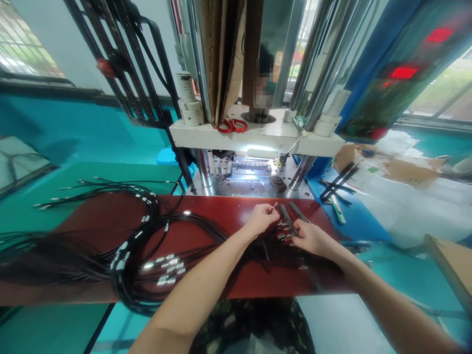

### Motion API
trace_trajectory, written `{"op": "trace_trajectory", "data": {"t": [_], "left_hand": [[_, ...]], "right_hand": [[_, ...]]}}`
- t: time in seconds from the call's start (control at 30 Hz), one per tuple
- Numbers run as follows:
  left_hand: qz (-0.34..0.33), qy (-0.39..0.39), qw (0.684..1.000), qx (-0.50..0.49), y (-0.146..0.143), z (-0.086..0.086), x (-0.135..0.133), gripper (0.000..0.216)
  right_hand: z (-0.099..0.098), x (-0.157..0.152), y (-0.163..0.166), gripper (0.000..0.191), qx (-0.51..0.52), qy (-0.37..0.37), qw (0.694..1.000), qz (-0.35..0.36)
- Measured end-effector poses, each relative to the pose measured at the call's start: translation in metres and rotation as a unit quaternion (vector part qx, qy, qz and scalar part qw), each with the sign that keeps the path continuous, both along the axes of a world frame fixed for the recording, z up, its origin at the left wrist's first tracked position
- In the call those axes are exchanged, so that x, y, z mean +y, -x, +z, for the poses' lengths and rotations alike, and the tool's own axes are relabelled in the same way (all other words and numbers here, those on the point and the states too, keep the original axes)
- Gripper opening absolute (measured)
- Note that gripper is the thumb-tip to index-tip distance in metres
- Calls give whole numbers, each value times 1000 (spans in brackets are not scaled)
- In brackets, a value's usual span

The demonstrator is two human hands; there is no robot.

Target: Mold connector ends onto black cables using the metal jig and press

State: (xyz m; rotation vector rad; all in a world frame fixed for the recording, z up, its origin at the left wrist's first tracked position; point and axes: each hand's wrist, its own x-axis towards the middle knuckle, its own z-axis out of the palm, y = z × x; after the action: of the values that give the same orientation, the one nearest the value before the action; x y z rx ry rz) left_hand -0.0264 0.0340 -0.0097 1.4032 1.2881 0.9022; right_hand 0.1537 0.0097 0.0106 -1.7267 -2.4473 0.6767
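My left hand (261, 219) is closed in a pinch on a thin black cable whose metal tip (274, 206) pokes up beyond the fingers. My right hand (310, 237) rests with curled fingers on a dark metal fixture bar (288, 219) that holds a row of cable ends. A second dark bar (298, 211) lies just behind it. Both hands sit on a red work board (221, 216). A big bundle of black cables with silver connectors (147, 255) spreads to the left.
A moulding press stands behind the board, with a lit metal mould (250, 169) and steel columns. Red-handled scissors (232, 126) lie on its white platen. Tools (337, 184) lie on the blue surface at right, beside plastic sheeting and cardboard.
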Motion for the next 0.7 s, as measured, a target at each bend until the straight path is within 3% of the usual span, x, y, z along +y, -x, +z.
{"op": "trace_trajectory", "data": {"t": [0.07, 0.13, 0.43, 0.7], "left_hand": [[-21, -61, 990, 125, -8, -2, 10, 8], [-26, -78, 981, 174, -16, -5, 18, 8], [-68, -112, 963, 237, -22, -11, 17, 16], [-43, -141, 945, 292, -26, -11, 7, 19]], "right_hand": [[-4, -2, -2, 7, 12, -6, 1000, -11], [-8, -2, -5, 8, 29, -3, 999, -15], [-27, -1, -16, 11, 171, 47, 983, -51], [-25, 0, -15, 12, 156, 67, 985, -41]]}}
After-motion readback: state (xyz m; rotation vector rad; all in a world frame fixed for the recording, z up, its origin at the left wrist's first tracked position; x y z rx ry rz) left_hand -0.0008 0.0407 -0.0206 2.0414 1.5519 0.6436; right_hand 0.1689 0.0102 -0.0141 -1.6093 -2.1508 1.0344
